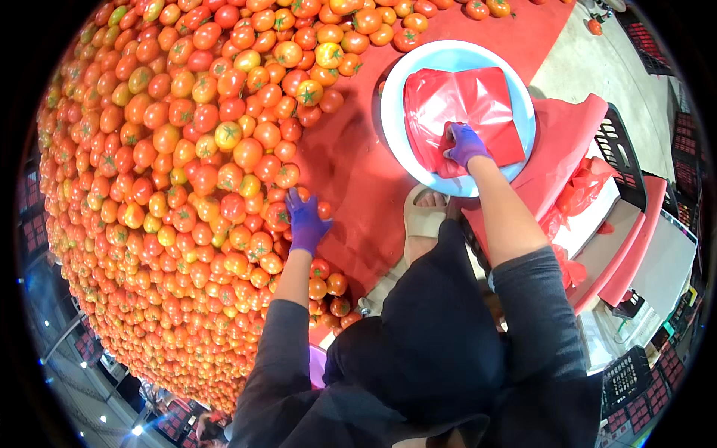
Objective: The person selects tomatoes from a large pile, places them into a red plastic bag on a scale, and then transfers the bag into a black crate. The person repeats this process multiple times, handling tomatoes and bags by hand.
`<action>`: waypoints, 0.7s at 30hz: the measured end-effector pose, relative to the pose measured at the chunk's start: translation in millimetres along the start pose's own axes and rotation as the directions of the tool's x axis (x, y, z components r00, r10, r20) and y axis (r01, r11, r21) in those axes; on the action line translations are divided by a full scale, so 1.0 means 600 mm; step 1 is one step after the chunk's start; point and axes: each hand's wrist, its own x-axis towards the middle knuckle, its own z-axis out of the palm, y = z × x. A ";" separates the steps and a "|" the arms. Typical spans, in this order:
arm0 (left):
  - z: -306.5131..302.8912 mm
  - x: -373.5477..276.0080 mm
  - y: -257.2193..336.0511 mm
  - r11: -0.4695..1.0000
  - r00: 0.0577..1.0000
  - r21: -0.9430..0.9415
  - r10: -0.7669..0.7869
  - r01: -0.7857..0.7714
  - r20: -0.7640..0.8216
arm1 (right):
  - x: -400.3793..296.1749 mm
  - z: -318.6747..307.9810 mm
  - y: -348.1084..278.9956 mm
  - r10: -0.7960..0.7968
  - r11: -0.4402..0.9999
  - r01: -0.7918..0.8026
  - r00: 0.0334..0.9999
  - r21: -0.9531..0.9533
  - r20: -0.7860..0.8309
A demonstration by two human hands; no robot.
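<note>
My left hand (307,223), in a purple glove, rests at the near edge of a large heap of tomatoes (204,179). Its thumb stands apart from the fingers, and tomatoes lie against the fingertips; the palm is hidden. My right hand (466,147), also gloved in purple, is inside a light blue round basin (396,120). The fingers are curled on a red plastic sheet (487,92), pinching a bunched part of it. The sheets look stacked and lie creased across the basin's bottom.
Red sheeting (358,162) covers the floor between heap and basin. My sandaled foot (423,221) stands beside the basin. At right are a black plastic crate (620,159), crumpled red plastic (585,187) and a white box (661,252). A purple container (317,367) shows near my leg.
</note>
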 end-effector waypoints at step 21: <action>-0.190 0.088 0.368 0.262 0.866 -0.825 0.151 -0.500 -0.477 | -0.276 -0.075 -0.169 -0.109 -0.731 -0.130 0.991 0.670 0.073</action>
